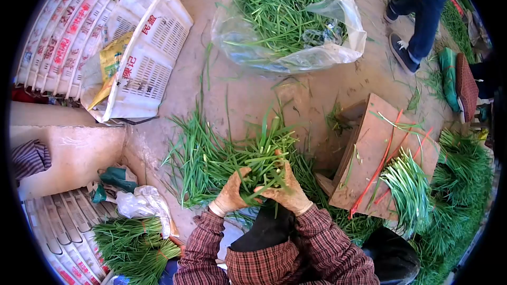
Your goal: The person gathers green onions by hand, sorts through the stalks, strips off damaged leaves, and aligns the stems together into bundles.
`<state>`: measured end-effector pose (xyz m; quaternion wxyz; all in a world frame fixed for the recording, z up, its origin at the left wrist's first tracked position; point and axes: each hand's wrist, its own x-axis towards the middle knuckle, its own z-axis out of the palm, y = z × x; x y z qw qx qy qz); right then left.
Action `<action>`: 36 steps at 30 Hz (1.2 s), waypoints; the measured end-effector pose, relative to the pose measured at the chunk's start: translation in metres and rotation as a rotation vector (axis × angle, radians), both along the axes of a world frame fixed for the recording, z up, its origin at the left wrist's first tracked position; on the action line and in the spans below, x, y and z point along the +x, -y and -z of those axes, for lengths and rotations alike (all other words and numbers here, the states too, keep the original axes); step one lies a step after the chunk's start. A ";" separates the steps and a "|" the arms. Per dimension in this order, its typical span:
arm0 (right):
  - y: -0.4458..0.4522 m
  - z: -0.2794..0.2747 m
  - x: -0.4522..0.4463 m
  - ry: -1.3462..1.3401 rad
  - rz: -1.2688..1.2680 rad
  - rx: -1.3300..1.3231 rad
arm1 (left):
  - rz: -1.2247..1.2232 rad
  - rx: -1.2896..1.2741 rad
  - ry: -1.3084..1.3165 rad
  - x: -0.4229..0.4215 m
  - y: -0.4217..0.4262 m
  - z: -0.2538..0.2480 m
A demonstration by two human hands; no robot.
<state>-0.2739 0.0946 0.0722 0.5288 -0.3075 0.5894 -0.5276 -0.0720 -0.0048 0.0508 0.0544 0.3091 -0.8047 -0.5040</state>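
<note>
My left hand (229, 192), in a soiled work glove, is closed around the left side of a loose bunch of garlic chives (269, 153). Across from it, my gloved right hand (290, 190) grips the same bunch, its thumb pointing towards the left hand. The stems splay upward and outward between the two hands; some fingers are hidden under the leaves. Beneath and to the left, more loose chives (198, 142) lie on the floor. To the right, a neat pile of cut chives (409, 190) rests over red ties (372, 192) on a wooden board (388, 126).
A clear plastic bag (227, 42) full of chives stands ahead. White crates (163, 37) are at the left, one tipped. Tied bundles (142, 253) lie lower left, with more greens (459, 206) at far right. Another person's legs (422, 16) are at upper right.
</note>
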 end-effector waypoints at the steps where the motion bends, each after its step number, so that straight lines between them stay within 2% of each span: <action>1: 0.002 0.000 0.001 -0.210 -0.059 -0.011 | 0.062 -0.114 0.062 -0.002 -0.006 0.012; 2: 0.005 0.000 0.002 -0.418 -0.118 -0.023 | 0.089 -0.181 0.042 0.003 -0.014 0.019; 3: 0.014 -0.024 -0.003 -0.587 -0.220 0.092 | 0.115 -0.249 0.023 -0.001 -0.018 0.013; 4: 0.016 -0.032 -0.003 -0.585 -0.216 0.097 | 0.138 -0.319 0.004 -0.004 -0.022 0.006; 6: 0.021 -0.040 -0.001 -0.965 -0.339 0.005 | 0.134 -0.371 0.119 0.005 -0.034 0.013; 8: 0.021 -0.038 0.005 -0.993 -0.336 -0.035 | 0.164 -0.426 0.131 0.013 -0.040 0.018; 10: 0.017 -0.019 0.017 -0.792 -0.302 -0.196 | 0.129 -0.460 0.111 0.012 -0.041 0.010; 11: 0.016 -0.012 0.022 -0.685 -0.302 -0.188 | 0.075 -0.437 0.076 0.006 -0.039 0.001; 12: 0.017 -0.012 0.022 -0.682 -0.300 -0.187 | 0.078 -0.437 0.078 0.005 -0.037 -0.004; 14: 0.019 -0.013 0.017 -0.632 -0.368 -0.005 | 0.150 -0.300 0.180 0.001 -0.034 -0.013; 16: 0.012 0.008 0.018 -0.604 -0.313 0.028 | 0.088 -0.400 0.152 -0.010 -0.034 -0.025; 18: -0.003 0.023 0.018 -0.680 -0.147 0.028 | 0.167 -0.292 0.164 0.012 -0.033 -0.015; 19: -0.009 0.030 0.017 -0.695 -0.116 -0.030 | 0.203 -0.112 0.273 0.025 -0.019 -0.021; 20: -0.012 0.026 0.012 -0.699 -0.115 -0.026 | 0.102 -0.073 0.028 0.045 -0.006 0.001; 21: -0.015 0.020 0.005 -0.687 -0.168 -0.037 | -0.034 0.192 -0.152 0.028 0.019 -0.034; 22: -0.017 0.016 0.001 -0.673 -0.219 -0.046 | -0.124 0.098 -0.081 0.039 0.036 -0.027; 23: -0.020 0.026 0.005 -0.378 -0.139 0.007 | -0.501 0.578 -0.540 0.041 0.041 -0.017; 24: -0.016 0.025 0.005 -0.091 -0.026 0.053 | -0.656 0.264 -0.413 0.007 0.044 -0.044; 26: -0.017 0.012 -0.004 -0.405 -0.227 -0.091 | -0.298 0.330 -0.491 -0.018 0.061 -0.033; 27: -0.019 0.020 -0.003 -0.597 -0.296 -0.177 | -0.160 0.474 -0.423 -0.043 0.060 -0.033; 29: -0.025 0.011 -0.004 -0.524 -0.310 -0.116 | 0.096 0.826 -0.232 -0.088 0.053 -0.032; 30: -0.027 0.007 -0.006 -0.454 -0.307 -0.065 | 0.253 0.817 -0.143 -0.099 0.053 -0.009; 32: -0.031 0.000 -0.015 -0.451 -0.239 -0.082 | 0.364 0.849 -0.067 -0.106 0.050 0.044; 34: -0.033 -0.012 -0.024 -0.256 -0.160 -0.047 | 0.746 0.027 0.045 -0.098 0.033 0.098; 35: -0.037 -0.015 -0.026 -0.189 -0.138 0.006 | 0.795 0.059 0.081 -0.078 0.027 0.134; 36: -0.040 -0.022 -0.027 -0.187 -0.143 0.013 | 0.792 0.067 0.079 -0.076 0.019 0.137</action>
